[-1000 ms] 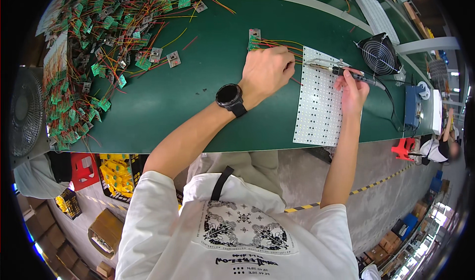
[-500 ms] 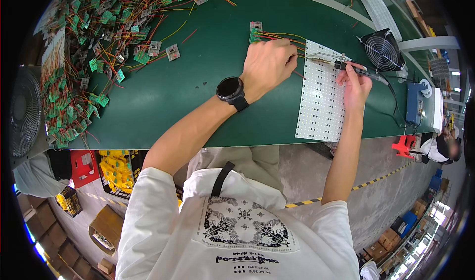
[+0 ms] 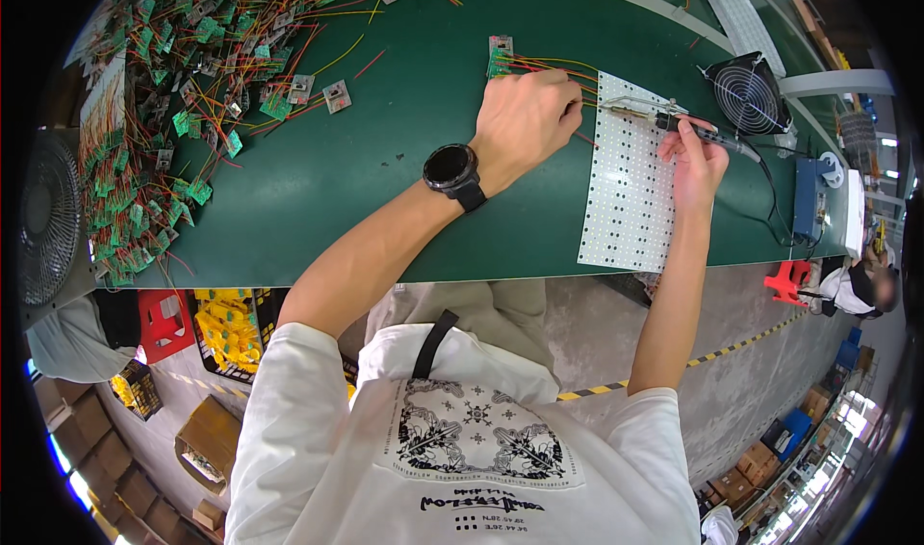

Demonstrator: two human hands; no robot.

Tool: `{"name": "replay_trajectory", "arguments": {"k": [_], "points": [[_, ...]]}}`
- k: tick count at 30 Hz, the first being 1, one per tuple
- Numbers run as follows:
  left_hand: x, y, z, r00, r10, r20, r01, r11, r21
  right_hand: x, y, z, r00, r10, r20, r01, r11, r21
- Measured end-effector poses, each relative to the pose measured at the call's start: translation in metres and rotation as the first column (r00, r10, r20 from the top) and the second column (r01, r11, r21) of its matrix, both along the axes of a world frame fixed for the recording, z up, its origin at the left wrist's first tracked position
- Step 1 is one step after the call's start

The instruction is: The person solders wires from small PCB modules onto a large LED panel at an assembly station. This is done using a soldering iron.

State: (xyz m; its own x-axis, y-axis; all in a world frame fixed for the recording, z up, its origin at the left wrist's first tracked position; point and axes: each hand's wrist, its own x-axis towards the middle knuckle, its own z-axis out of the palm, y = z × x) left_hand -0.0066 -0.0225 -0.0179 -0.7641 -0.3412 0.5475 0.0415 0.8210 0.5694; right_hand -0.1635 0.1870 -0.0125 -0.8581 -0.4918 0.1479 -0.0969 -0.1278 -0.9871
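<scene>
Left hand [image 3: 529, 116] first, from the head camera: it's palm down over the green table [image 3: 385, 222], knuckles up, fingers curled well in, and the fingertips are tucked out of sight. Red and yellow wires [image 3: 551, 62] run from a small green board [image 3: 498, 64] just beyond the knuckles, pass along and under that hand, and come out toward the white dotted panel [image 3: 626, 213]; whether the fingers pinch any of them, I can't tell. A grey board [image 3: 500, 44] sits right against the green one, its lower part hard to make out. Over to the right hand [image 3: 695, 165], and here the grip is plain: thumb and fingers closed around the black handle of a soldering iron [image 3: 667, 122], tip pointing left above the panel's far end. Does that tip touch anything? Too small to say. Thin bent metal runs beside it, its kind unclear, and the hand and forearm cover part of the panel's right edge. Beyond the iron stands a black fan [image 3: 746, 97], with a blue box [image 3: 807, 198] farther right. Off to the left, a great heap of wired boards [image 3: 207, 73] spreads out, tangled too thickly to separate, its far side cut off by the picture's edge.
</scene>
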Motion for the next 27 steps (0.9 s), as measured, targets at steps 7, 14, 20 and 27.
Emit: {"name": "replay_trajectory", "arguments": {"k": [7,14,20,27], "points": [[-0.002,0.0,-0.001,1.0,0.006,-0.016,-0.005,1.0,0.009,-0.004,0.001,-0.001,0.997,-0.048,0.061,0.052,0.997,-0.065],[-0.001,0.008,0.006,0.997,0.001,-0.074,-0.004,0.999,-0.043,-0.002,0.0,0.002,0.995,-0.056,0.078,0.061,0.996,-0.068],[0.009,0.008,0.015,0.958,-0.277,-0.072,0.263,0.951,-0.161,0.002,-0.001,0.005,0.993,-0.075,0.095,0.081,0.995,-0.054],[0.008,0.007,0.014,0.924,-0.381,-0.003,0.38,0.922,-0.08,0.002,-0.001,0.006,0.994,-0.07,0.078,0.075,0.996,-0.054]]}}
